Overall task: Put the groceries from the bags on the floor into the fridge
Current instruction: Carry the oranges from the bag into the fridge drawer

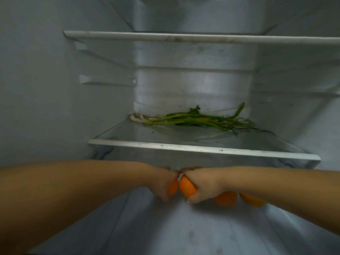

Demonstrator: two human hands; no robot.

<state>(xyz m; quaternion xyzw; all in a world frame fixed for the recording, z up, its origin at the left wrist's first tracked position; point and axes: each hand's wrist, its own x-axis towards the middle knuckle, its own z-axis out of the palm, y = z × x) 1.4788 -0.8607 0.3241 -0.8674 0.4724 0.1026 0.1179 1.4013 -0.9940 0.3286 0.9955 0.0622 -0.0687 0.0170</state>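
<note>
I have both hands inside the fridge (46,92): left hand (161,183) grips one orange (173,187), right hand (202,184) another (186,186). Spring onions (193,119) already lie on the far shelf (202,149). The bags are out of view, so I can't tell what remains.

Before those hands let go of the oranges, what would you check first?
1. Left hand grips a round orange fruit: ok.
2. Right hand grips a second orange fruit: ok.
3. Bare space on the pale lower fridge floor in front of the hands: ok.
4. Two more orange fruits already lie behind the right hand; whether they would be bumped: cannot tell.
5. Held fruits resting on the floor yet: cannot tell, the hands hide their undersides.
6. Bunch of green onions on the glass shelf above, out of the way: ok.
</note>
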